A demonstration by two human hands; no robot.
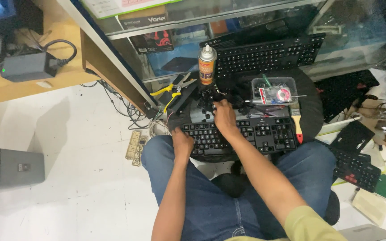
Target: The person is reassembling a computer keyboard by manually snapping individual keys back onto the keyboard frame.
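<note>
A black keyboard (242,136) lies on a round black stool (311,105) just beyond the person's knees, its long axis running left to right, keys up. The left hand (182,143) clamps its near-left edge. The right hand (224,117) reaches to loose black keycaps (208,96) at the far edge; whether its fingers pinch one, I cannot tell.

One camera on the person's head, looking almost straight down, close above both arms and the lap, the black keyboard (240,136) in the middle, white floor on the left, no second view.
</note>
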